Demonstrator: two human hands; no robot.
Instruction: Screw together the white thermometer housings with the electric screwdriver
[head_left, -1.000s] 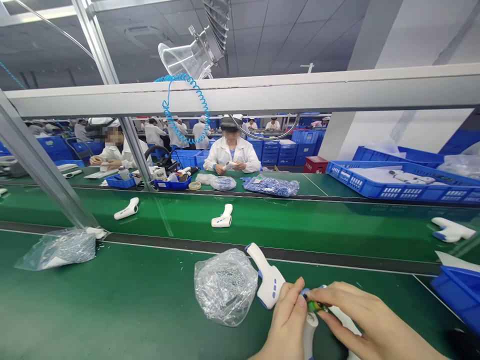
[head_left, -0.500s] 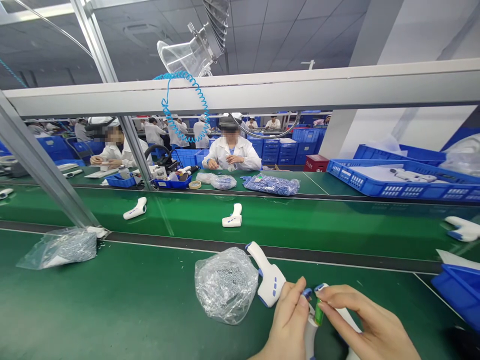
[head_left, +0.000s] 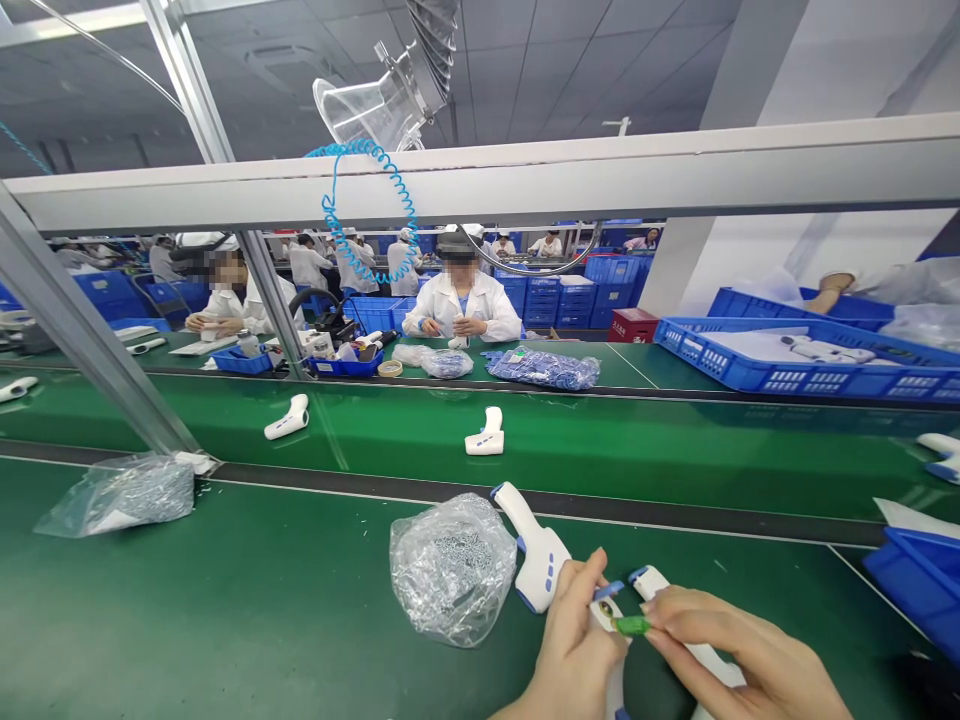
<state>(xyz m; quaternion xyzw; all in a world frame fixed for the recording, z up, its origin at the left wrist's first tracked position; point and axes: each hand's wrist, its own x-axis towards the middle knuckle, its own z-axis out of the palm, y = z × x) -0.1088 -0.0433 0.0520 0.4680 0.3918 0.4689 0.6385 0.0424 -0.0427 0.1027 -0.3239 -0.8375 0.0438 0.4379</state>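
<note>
Battery: green cylindrical battery [head_left: 631, 625], between the hands, just in front of the left grip.
Long axis: nearly level, running across the view toward the right hand.
Nearer hand: right hand [head_left: 720, 650], fingertips at the battery's right end.
Right grip: pressed together, pinching the battery.
Left grip: left hand [head_left: 577, 645] closed around a white thermometer housing [head_left: 613, 680].
Beside left grip: white infrared thermometer [head_left: 536, 548] on the green belt surface [head_left: 225, 620].

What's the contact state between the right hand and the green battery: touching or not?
Touching. The head view shows the right hand with its fingertips plainly against the end of the green battery, no gap visible.
</note>
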